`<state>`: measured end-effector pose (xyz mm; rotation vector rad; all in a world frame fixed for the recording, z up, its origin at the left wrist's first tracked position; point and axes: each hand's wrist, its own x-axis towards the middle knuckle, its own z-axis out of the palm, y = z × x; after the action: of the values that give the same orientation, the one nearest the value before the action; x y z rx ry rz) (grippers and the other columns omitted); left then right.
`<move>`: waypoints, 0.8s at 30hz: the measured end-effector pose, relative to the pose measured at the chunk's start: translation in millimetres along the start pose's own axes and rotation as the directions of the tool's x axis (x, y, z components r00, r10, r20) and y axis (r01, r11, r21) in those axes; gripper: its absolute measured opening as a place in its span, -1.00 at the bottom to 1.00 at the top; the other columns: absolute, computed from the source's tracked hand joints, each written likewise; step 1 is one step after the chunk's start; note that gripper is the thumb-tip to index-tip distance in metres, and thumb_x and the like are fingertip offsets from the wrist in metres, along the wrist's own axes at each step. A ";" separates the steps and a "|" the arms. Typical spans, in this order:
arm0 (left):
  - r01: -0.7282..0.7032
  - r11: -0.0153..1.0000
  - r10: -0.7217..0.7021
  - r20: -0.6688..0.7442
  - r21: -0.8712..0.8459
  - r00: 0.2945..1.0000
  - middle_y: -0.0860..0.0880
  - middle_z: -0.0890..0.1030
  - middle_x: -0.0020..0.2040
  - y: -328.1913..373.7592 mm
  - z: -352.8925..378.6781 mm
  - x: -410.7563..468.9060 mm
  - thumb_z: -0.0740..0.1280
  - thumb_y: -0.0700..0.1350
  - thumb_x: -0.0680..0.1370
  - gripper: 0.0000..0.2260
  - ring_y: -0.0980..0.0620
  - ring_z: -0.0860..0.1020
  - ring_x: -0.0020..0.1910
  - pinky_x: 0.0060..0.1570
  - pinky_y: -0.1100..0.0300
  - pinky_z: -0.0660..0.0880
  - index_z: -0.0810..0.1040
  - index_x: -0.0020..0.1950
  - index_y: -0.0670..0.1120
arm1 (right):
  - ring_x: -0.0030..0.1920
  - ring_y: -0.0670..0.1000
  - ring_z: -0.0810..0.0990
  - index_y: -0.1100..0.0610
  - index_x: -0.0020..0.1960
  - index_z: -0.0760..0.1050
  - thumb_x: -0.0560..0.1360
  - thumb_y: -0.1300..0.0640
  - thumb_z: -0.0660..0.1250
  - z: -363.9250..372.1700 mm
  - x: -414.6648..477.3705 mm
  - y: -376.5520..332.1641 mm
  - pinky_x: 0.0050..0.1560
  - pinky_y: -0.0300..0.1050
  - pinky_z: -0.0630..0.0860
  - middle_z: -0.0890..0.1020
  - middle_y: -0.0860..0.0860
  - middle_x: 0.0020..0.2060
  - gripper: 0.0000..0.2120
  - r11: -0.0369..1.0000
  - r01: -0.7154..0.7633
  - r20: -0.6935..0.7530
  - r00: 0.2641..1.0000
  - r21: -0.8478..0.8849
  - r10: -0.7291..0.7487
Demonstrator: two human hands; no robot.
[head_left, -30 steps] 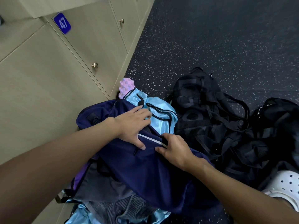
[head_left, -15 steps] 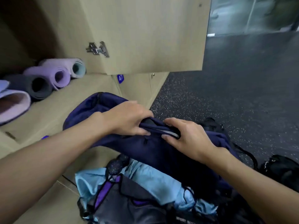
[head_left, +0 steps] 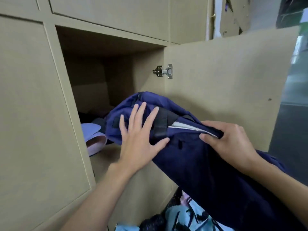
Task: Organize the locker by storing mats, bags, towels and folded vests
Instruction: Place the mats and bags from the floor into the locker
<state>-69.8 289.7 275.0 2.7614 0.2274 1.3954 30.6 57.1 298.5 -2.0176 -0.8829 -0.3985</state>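
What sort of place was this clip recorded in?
Probably a gym or fitness-studio changing area. A bank of beige wooden lockers fills the wall, a rolled lavender mat lies inside the open one, and a navy sports bag is at its mouth.

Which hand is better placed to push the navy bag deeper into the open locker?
Left, probably: the left hand lies flat on the navy bag near the locker opening; the right hand grips the bag's edge farther out.
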 end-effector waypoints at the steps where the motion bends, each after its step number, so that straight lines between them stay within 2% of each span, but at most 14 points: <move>1: 0.088 0.996 -0.090 -0.048 -0.030 0.995 0.02 0.03 0.63 -10.4 2.3 -3.9 0.23 0.35 0.44 -0.26 0.02 -0.09 0.62 0.51 -0.21 -0.17 0.13 0.57 0.17 | -0.07 -0.28 0.61 -0.25 0.03 0.61 0.47 0.12 0.42 5.6 11.9 -3.2 -0.03 -0.22 0.52 0.63 -0.44 -0.17 -0.73 1.000 0.007 0.002 1.000 0.027 -0.007; 4: 0.293 0.947 -0.312 -0.159 -0.133 0.937 -0.01 0.01 0.63 -38.4 16.3 -13.5 0.24 0.36 0.41 -0.21 -0.02 -0.04 0.61 0.51 -0.17 -0.12 0.06 0.57 0.17 | -0.04 -0.19 0.65 -0.15 0.09 0.64 0.47 0.14 0.43 25.1 50.3 -9.2 0.02 -0.15 0.55 0.69 -0.27 -0.12 -0.74 0.995 0.007 0.003 1.000 0.099 -0.007; 7: 0.445 0.809 -0.531 -0.152 -0.384 0.834 0.00 -0.01 0.62 -56.3 34.3 -10.7 0.40 0.25 0.42 -0.16 -0.01 0.03 0.59 0.52 -0.12 0.10 0.03 0.58 0.16 | -0.09 -0.34 0.61 -0.02 0.13 0.66 0.45 0.16 0.47 43.0 89.8 -10.3 -0.06 -0.47 0.45 0.65 -0.29 -0.13 -0.74 0.983 0.018 -0.016 1.000 0.182 -0.015; 9: 0.495 0.678 -0.623 -0.068 -0.544 0.779 0.00 0.00 0.60 -62.0 46.8 -3.1 0.51 0.08 0.44 -0.12 0.04 0.07 0.57 0.49 0.05 0.14 0.01 0.60 0.15 | -0.20 -0.44 0.57 -0.02 0.08 0.67 0.45 0.19 0.48 54.4 114.7 -11.8 -0.18 -0.58 0.39 0.62 -0.35 -0.20 -0.77 0.975 0.019 -0.016 1.000 0.223 -0.016; 11: 0.505 0.560 -0.646 0.036 -0.657 0.762 -0.02 0.16 0.57 -67.6 56.0 9.3 0.52 0.01 0.45 -0.14 0.10 0.24 0.50 0.48 0.12 0.20 0.05 0.59 0.15 | -0.21 -0.37 0.61 -0.03 0.01 0.66 0.45 0.18 0.49 65.7 138.7 -14.7 -0.10 -0.48 0.50 0.66 -0.28 -0.22 -0.82 0.960 -0.004 -0.009 1.000 0.279 0.007; 13: 0.517 0.402 -0.650 0.162 -0.756 0.742 -0.01 0.34 0.49 -75.8 62.3 23.5 0.50 -0.03 0.47 -0.22 0.23 0.40 0.36 0.45 0.14 0.30 0.11 0.55 0.18 | -0.15 -0.19 0.67 0.03 0.05 0.69 0.44 0.16 0.49 78.8 161.8 -17.2 0.05 -0.19 0.60 0.72 -0.16 -0.18 -0.81 0.939 -0.043 0.008 0.999 0.340 0.043; 16: 0.548 0.214 -0.620 0.321 -0.809 0.716 0.12 0.40 0.47 -87.9 67.8 37.6 0.48 0.07 0.48 -0.24 0.23 0.45 0.34 0.41 0.15 0.37 0.12 0.55 0.26 | -0.13 -0.06 0.69 0.06 0.07 0.69 0.44 0.15 0.49 103.0 191.5 -22.3 0.09 -0.06 0.61 0.73 -0.08 -0.15 -0.80 0.906 -0.069 0.026 0.998 0.417 0.064; 19: 0.507 0.133 -0.664 0.303 -0.852 0.684 0.24 0.38 0.46 -95.5 71.9 41.0 0.50 0.22 0.34 -0.23 0.26 0.44 0.34 0.37 0.16 0.39 0.19 0.45 0.42 | -0.14 -0.06 0.67 0.12 0.09 0.68 0.45 0.17 0.48 131.9 215.4 -29.2 0.03 -0.16 0.60 0.72 -0.05 -0.12 -0.78 0.871 -0.073 0.031 0.997 0.486 0.067; 22: 0.472 0.146 -0.703 0.245 -0.870 0.668 0.27 0.32 0.47 -94.6 79.5 45.3 0.49 0.27 0.26 -0.20 0.23 0.38 0.39 0.39 0.16 0.34 0.20 0.43 0.46 | -0.21 -0.10 0.64 0.09 0.03 0.67 0.47 0.19 0.45 160.5 234.8 -29.7 -0.16 -0.39 0.53 0.70 -0.10 -0.19 -0.86 0.861 -0.066 0.027 0.998 0.503 0.061; 24: 0.451 0.177 -0.729 0.192 -0.875 0.658 0.26 0.30 0.48 -98.0 82.5 52.7 0.49 0.27 0.24 -0.18 0.22 0.36 0.40 0.34 0.22 0.32 0.21 0.45 0.42 | -0.19 -0.07 0.66 0.09 -0.01 0.68 0.49 0.19 0.44 174.4 244.8 -29.7 -0.12 -0.31 0.56 0.71 -0.10 -0.20 -0.90 0.864 -0.039 0.022 0.999 0.502 0.032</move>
<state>16.3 397.0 258.1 1.3078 0.4044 1.1216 171.2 318.0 356.6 -1.5488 -0.8517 -0.1123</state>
